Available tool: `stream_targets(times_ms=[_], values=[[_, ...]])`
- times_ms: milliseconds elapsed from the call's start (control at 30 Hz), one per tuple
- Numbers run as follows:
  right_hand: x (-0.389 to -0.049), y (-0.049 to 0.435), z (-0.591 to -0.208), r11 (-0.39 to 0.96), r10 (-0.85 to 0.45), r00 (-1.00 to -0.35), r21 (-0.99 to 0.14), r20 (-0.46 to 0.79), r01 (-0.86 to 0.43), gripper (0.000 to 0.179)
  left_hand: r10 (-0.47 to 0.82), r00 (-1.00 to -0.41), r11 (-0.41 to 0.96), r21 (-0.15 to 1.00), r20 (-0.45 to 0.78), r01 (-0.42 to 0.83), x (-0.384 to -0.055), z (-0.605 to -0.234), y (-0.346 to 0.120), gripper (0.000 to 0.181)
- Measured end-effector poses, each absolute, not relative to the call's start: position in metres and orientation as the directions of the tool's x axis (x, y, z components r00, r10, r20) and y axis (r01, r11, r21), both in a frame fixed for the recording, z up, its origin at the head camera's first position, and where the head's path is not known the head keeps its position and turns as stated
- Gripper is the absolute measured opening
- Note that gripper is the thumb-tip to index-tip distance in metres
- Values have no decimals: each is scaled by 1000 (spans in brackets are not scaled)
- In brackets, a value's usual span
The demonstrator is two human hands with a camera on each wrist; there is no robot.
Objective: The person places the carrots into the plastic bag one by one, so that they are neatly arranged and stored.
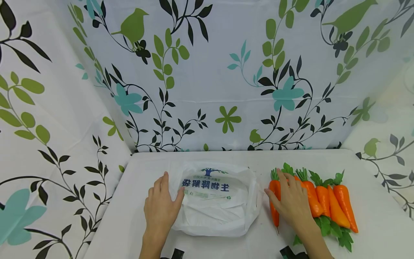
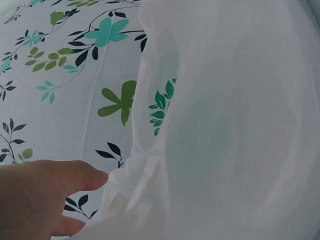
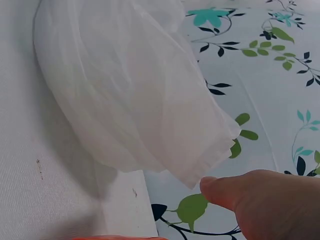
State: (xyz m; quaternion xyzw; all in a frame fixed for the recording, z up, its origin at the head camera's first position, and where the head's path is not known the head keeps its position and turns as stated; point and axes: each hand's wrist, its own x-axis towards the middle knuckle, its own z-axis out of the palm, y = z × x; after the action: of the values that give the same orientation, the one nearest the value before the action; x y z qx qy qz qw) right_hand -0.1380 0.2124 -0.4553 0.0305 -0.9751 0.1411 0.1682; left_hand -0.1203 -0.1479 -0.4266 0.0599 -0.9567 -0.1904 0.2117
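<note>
A white plastic bag (image 1: 210, 214) with dark blue lettering and a tree print lies puffed up in the middle of the white table. My left hand (image 1: 160, 205) is at its left side, fingers straight, thumb tip right at the bag's edge. Several orange carrots (image 1: 323, 201) with green tops lie in a row to the right. Over the leftmost of them is my right hand (image 1: 292, 201), fingers extended and thumb spread toward the bag. Part of the carrots is hidden under it. In the right wrist view, the bag's loose corner (image 3: 192, 172) overlaps the tip of my thumb.
The white table (image 1: 129, 216) ends at a hanging cloth (image 1: 207, 90) printed with leaves and birds. More printed cloth (image 1: 64, 118) hangs at the left and right sides. Green leaves (image 1: 344, 239) stick out below the carrots.
</note>
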Motion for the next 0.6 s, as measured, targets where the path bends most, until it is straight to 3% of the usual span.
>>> stream_targets(times_ms=[600], values=[[-144,215,-467,960,-2,-965,-271,261,-75,75,-213,-906,916,398,365,-54,-121,-431,-150,62]])
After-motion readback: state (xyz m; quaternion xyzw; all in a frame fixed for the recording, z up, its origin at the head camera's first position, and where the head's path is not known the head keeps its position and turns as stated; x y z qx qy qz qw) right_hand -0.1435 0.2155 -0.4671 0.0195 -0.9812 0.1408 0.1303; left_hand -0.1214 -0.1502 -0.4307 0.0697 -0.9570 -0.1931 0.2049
